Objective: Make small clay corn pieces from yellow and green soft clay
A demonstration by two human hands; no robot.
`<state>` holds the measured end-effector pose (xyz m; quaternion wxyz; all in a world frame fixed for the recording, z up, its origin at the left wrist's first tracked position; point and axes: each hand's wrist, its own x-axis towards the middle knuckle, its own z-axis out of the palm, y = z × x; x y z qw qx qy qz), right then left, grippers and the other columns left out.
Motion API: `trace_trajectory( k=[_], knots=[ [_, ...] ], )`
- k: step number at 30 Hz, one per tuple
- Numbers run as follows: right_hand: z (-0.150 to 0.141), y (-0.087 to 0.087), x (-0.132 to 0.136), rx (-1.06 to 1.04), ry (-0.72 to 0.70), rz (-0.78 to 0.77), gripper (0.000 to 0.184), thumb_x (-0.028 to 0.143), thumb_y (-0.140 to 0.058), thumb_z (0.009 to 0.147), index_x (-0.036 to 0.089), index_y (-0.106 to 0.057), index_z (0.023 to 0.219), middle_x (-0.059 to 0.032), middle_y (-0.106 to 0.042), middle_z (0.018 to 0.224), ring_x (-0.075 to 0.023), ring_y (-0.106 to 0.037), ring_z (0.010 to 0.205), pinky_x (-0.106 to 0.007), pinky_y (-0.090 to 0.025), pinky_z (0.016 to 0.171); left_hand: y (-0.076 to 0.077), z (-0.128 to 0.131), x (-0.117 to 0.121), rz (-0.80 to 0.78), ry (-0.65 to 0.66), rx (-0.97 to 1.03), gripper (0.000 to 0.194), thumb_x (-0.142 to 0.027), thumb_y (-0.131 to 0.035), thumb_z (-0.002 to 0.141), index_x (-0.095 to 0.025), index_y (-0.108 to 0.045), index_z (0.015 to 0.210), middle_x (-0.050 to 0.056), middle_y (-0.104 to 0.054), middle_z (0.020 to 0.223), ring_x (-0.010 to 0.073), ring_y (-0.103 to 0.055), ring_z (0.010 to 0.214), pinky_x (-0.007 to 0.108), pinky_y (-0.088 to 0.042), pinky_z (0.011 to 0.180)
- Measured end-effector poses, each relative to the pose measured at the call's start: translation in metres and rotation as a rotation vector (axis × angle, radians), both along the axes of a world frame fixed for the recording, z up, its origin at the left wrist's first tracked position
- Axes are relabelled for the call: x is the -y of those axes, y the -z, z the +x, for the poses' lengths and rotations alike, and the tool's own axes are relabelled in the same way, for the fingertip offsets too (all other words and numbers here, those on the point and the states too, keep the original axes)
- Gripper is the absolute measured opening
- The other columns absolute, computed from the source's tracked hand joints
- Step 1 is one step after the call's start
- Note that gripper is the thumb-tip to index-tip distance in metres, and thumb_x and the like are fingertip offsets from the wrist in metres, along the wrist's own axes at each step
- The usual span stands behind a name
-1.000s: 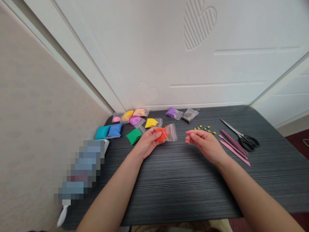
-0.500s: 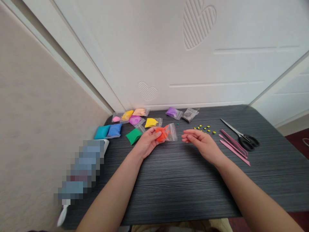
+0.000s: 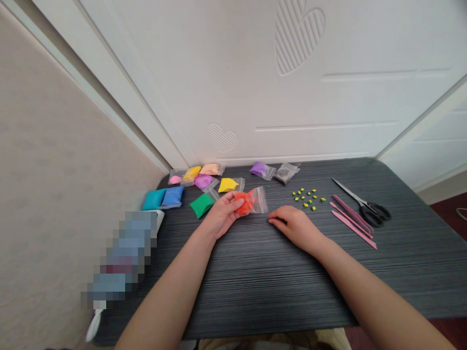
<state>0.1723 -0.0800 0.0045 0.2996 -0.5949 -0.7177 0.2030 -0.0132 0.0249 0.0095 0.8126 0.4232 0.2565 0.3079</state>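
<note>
My left hand is closed round a clear zip bag of orange clay, its see-through mouth end pointing right. Just right of the bag, my right hand is low over the table, thumb and fingertips pinched together. Whatever may be between those fingertips is too small to make out. Beyond the right hand lie several tiny yellow-and-green clay pieces. A very small green bit sits alone above the orange bag.
Bags of green clay, yellow clay, purple clay, grey clay and blue clay lie along the back and left. Pink modelling tools and black-handled scissors are at the right. A blurred-out packet stands left.
My right hand has moved down and slightly left, its fingers now pinched, uncovering more of the small yellow-and-green pieces. The left hand keeps its hold on the orange bag.
</note>
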Motion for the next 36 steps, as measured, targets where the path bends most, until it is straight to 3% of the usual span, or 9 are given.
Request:
trace_trajectory(
  k=[6,18,28,36],
  knots=[
    [0.0,0.003,-0.001,-0.043,0.029,-0.003,0.026,0.024,-0.038,0.084,0.024,-0.055,0.105,-0.0032,-0.062,0.1,-0.0167,-0.056,0.091,-0.032,-0.042,0.082,0.001,0.0,0.0,-0.007,-0.007,-0.008,0.015,-0.015,-0.059,0.073,-0.014,-0.053,0.087,0.006,-0.063,0.089,0.0094,-0.06,0.07,0.02,-0.05,0.064],
    [0.0,-0.002,0.002,0.012,0.023,-0.002,0.012,0.03,-0.049,0.079,0.021,-0.058,0.079,-0.0011,-0.062,0.073,-0.015,-0.055,0.071,-0.028,-0.041,0.066,0.002,-0.001,-0.001,-0.014,-0.01,-0.008,0.016,-0.016,-0.06,0.073,-0.014,-0.053,0.087,0.006,-0.063,0.09,0.0104,-0.06,0.072,0.021,-0.05,0.063],
    [0.002,-0.004,0.001,0.01,-0.047,0.057,0.022,0.02,-0.049,0.077,0.022,-0.06,0.096,-0.0048,-0.061,0.088,-0.0169,-0.053,0.085,-0.033,-0.041,0.078,0.003,0.0,-0.001,-0.022,-0.038,0.005,0.016,-0.016,-0.062,0.07,-0.014,-0.054,0.085,0.003,-0.062,0.083,0.01,-0.059,0.069,0.022,-0.049,0.063],
    [0.001,-0.018,0.004,-0.196,0.125,0.214,0.02,0.02,-0.045,0.081,0.024,-0.059,0.095,-0.0045,-0.054,0.095,-0.0156,-0.051,0.092,-0.031,-0.04,0.083,0.0,0.002,0.006,0.015,0.019,-0.019,0.018,-0.014,-0.06,0.072,-0.015,-0.053,0.088,0.003,-0.062,0.086,0.0119,-0.059,0.076,0.028,-0.047,0.074]
  ],
)
